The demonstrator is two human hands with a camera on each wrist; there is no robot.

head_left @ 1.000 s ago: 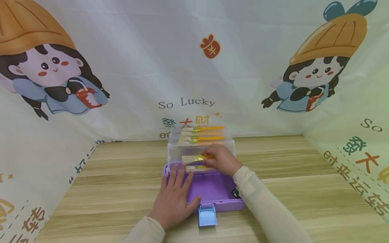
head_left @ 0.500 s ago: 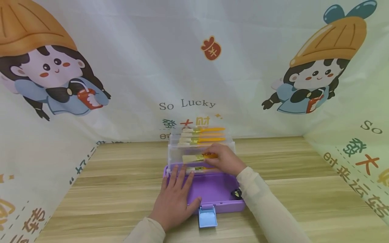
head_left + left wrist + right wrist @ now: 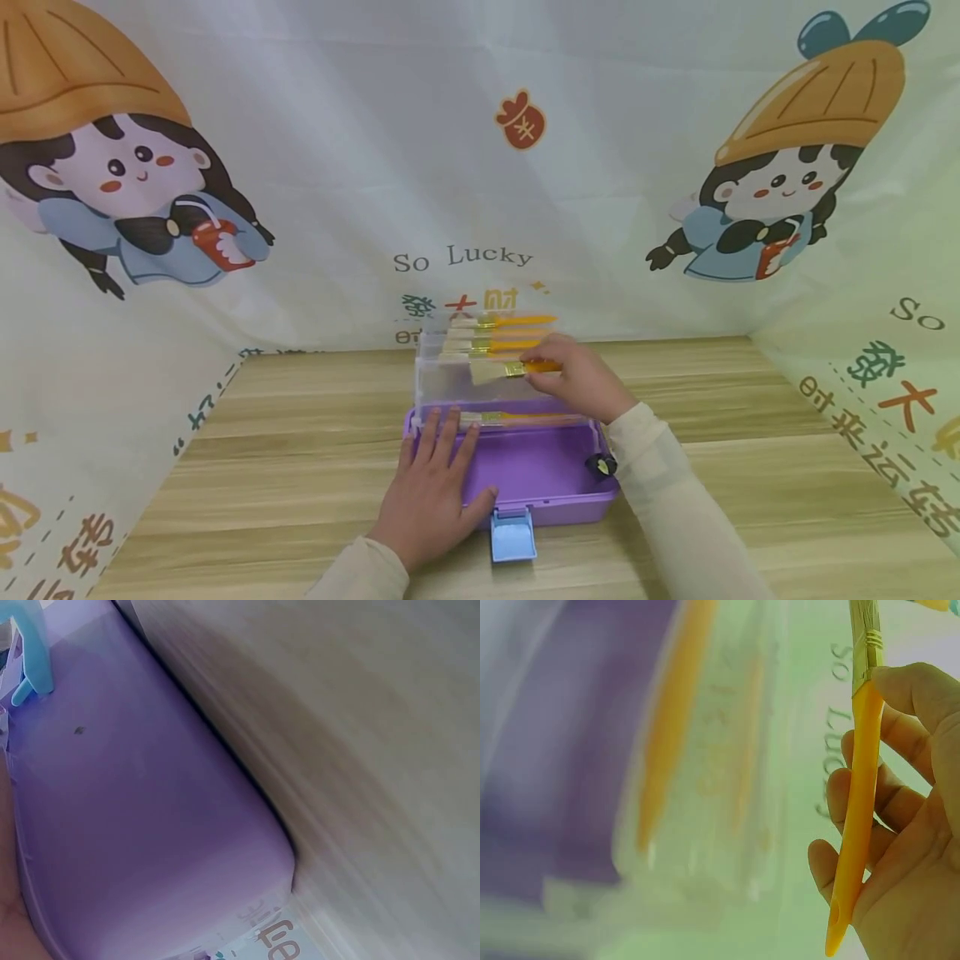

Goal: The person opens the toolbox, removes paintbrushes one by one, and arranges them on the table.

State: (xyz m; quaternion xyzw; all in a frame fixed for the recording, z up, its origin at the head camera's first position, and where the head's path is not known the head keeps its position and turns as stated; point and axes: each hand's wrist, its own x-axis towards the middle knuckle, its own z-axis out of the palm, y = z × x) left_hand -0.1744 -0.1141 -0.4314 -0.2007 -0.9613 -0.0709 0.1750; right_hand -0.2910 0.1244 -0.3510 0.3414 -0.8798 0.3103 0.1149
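Observation:
My right hand (image 3: 581,379) pinches a flat paintbrush (image 3: 862,765) by its orange handle, just below the gold ferrule. In the head view the brush lies level over the front of the raised clear trays (image 3: 431,383), its pale bristles pointing left. Two more orange-handled brushes (image 3: 480,343) show in the upper trays. Another paintbrush (image 3: 491,418) lies in the lowest tray at the back of the open purple box (image 3: 525,462). Spread and straight, the fingers of my left hand (image 3: 431,492) rest over the box's left side and front rim.
A light blue latch (image 3: 513,537) hangs down at the box's front. Close to the right sleeve is a small black item (image 3: 601,467). The wooden tabletop (image 3: 300,450) runs back to a printed cloth (image 3: 345,167) that rises behind and on both sides.
The right hand has lifted the paintbrush up and to the right, away from the lowest tray, whose brush now shows more fully. The left hand has stayed in place.

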